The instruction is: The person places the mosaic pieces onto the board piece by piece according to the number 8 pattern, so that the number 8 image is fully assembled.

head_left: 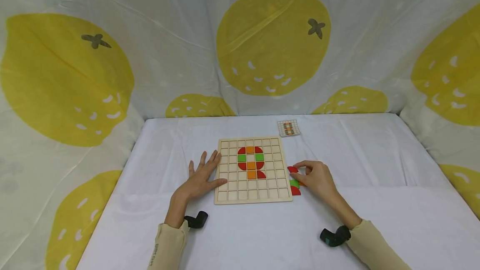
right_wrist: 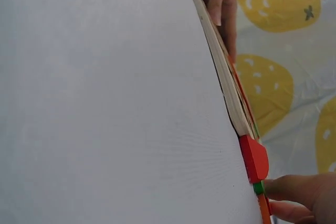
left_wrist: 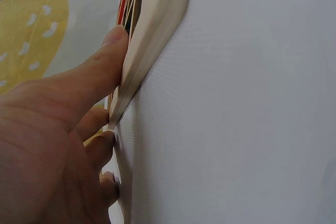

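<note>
A square wooden grid board (head_left: 232,195) lies on the white-covered table, with red, orange and green pieces set in a ring and a short tail below it. My left hand (head_left: 198,181) rests at the board's left side, fingers spread, its thumb (left_wrist: 113,51) on the board. Off the right edge, my right hand (head_left: 316,178) pinches a red rounded piece (head_left: 292,169) between thumb and forefinger. Just below lie a green piece (head_left: 294,183), a partly hidden orange piece (head_left: 301,184) and another red rounded piece (head_left: 295,191). In the right wrist view, that red piece (right_wrist: 254,158) stands nearest the board's corner.
A small pattern card (head_left: 288,128) with a printed grid lies behind the board's far right corner. Black wrist devices (head_left: 335,236) sit at both sleeves. A lemon-print cloth (head_left: 180,32) hangs behind the table and along its sides.
</note>
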`<state>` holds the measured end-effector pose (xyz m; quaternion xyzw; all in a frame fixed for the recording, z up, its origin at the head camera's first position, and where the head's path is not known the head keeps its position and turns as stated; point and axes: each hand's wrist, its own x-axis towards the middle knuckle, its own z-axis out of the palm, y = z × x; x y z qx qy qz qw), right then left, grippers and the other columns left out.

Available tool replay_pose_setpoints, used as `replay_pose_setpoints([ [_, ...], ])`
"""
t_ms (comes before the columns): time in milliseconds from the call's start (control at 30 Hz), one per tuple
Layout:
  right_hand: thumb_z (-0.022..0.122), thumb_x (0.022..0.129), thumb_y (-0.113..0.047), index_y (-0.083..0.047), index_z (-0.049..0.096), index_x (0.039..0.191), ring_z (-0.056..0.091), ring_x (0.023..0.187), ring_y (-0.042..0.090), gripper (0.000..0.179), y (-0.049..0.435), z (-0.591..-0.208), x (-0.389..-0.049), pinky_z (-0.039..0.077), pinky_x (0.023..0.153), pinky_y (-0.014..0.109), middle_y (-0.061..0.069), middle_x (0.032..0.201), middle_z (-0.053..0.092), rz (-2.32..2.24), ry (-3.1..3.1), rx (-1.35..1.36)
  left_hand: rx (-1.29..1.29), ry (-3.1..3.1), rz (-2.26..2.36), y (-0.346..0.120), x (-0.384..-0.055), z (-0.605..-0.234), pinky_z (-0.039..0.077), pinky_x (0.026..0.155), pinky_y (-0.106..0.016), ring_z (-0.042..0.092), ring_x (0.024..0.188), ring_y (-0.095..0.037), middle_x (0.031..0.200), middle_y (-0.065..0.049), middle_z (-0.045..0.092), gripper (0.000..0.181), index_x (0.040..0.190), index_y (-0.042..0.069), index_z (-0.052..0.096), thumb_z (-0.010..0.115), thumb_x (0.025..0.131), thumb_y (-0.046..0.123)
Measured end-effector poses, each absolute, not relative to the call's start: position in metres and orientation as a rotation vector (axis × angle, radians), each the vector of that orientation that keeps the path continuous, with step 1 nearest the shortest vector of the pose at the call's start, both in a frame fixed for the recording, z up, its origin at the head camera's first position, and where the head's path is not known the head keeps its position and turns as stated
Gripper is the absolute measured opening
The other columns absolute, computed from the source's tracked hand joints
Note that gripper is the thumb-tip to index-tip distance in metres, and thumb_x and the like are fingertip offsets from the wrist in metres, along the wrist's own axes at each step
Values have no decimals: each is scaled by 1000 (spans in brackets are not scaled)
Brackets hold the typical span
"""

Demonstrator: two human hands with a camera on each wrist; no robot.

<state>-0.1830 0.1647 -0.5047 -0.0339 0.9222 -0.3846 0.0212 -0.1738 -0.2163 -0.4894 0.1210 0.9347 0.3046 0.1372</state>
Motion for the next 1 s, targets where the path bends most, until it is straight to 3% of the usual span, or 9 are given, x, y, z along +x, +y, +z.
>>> replay_pose_setpoints([
  [533, 84, 87, -14, -5, 79, 115, 22, 53, 8, 30, 142, -493, -190, 18, 51, 21, -6, 56, 24, -1416, 2659, -316, 346, 2707, 873, -216, -174, -489, -18, 119, -74, -10, 161, -43, 175, -12, 7, 93, 166, 9, 17, 71, 97, 40],
  [833, 83, 88, -18, -9, 80, 112, 24, 53, 8, 25, 92, -487, -193, 21, 52, 20, -6, 56, 26, -1387, 2489, -524, 338, 2703, 879, -217, -174, -489, -18, 119, -73, -10, 161, -43, 176, -12, 7, 93, 166, 9, 17, 71, 97, 40],
  [1000, 82, 89, -19, -10, 80, 113, 31, 55, 7, 25, 69, -490, -194, 24, 53, 18, -4, 58, 34, -1374, 2438, -602, 347, 2698, 876, -217, -173, -490, -18, 119, -73, -11, 161, -43, 176, -12, 6, 93, 166, 9, 16, 70, 97, 41],
])
